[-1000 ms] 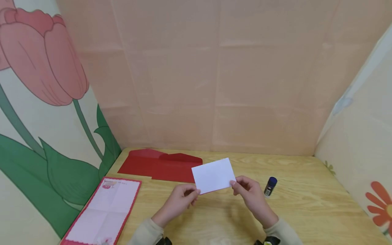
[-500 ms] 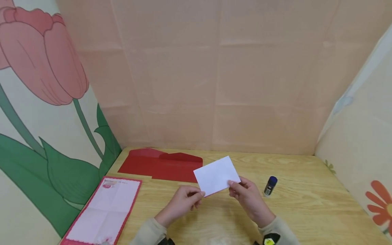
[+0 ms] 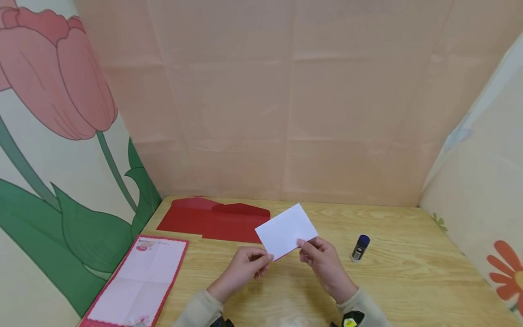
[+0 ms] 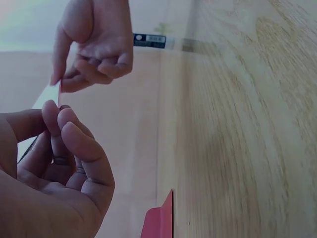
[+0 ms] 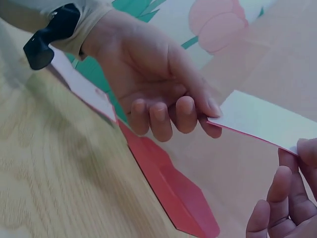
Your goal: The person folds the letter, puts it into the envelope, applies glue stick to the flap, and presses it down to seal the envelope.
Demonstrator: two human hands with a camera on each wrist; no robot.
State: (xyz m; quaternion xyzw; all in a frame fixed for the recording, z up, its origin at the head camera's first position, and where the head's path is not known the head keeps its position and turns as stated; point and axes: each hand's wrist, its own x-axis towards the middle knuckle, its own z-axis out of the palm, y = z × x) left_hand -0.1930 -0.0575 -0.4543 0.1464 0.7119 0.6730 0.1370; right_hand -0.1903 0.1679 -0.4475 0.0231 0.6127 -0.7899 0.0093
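A small white card is held tilted above the table, its upper corner raised. My left hand pinches its lower left corner between thumb and fingers. At the right edge my right hand grips it, thumb on the white face. The right wrist view shows the card edge-on with a thin red layer under the white, the left hand at one end and the right hand at the other. Most of its underside is hidden.
Two overlapping red envelopes with raised flaps lie at the back left. A pink-bordered sheet with fold creases lies at the left edge. A glue stick with a dark blue cap is right of the right hand.
The card has turned counter-clockwise, its right side higher, and shifted slightly. My right thumb has moved inward along the card, and the right hand has come left, nearer the left hand.
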